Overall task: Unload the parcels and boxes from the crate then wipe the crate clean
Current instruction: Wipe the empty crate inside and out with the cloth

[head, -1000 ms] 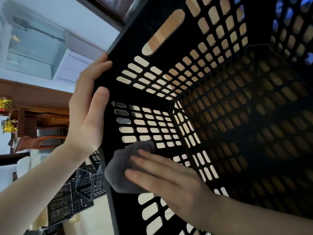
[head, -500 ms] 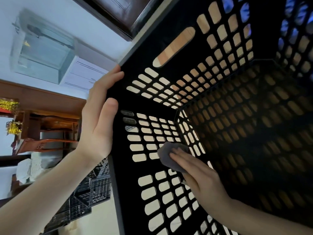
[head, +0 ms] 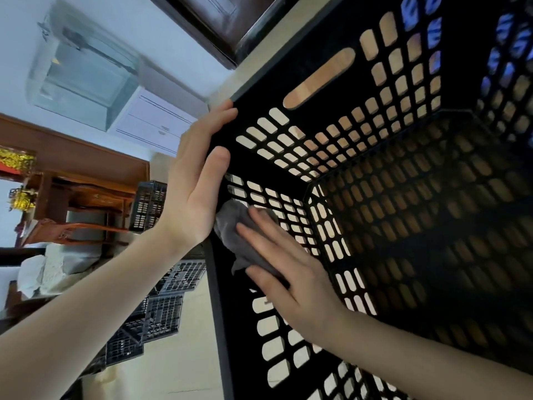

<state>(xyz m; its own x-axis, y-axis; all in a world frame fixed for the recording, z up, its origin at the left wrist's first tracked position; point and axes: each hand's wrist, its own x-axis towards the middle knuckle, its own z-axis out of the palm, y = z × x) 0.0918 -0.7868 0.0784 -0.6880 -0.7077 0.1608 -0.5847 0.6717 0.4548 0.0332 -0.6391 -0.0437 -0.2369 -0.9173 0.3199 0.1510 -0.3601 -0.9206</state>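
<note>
– Black perforated plastic crate point(head: 317, 47) fills the right of the view, turned so its open mouth faces the camera and its slotted base sits at the far end.

– And the left hand point(head: 196, 180)?

– Flat against the crate's near corner. Fingers straight, running up the outside of the rim, thumb laid straight on the inner edge. It braces the crate and is not wrapped around anything.

– What about the other side?

– Right hand point(head: 297, 278) is inside the crate, reaching in from the lower right. Its fingers are spread and straight, pressing a crumpled grey cloth point(head: 233, 226) onto the inner side wall, just beside the rim. The cloth bunches out past the fingertips and touches the heel of the left hand, or comes very close; I cannot tell which.

– So neither hand is curled shut?

– Neither. Both lie flat: one on the plastic, one on the cloth.

– Anything behind?

– Past the left forearm there is a stack of dark grid crates point(head: 161, 313) on a pale floor, another slotted black crate point(head: 148, 206) above them, and brown wooden furniture point(head: 86, 197) further off.
</note>
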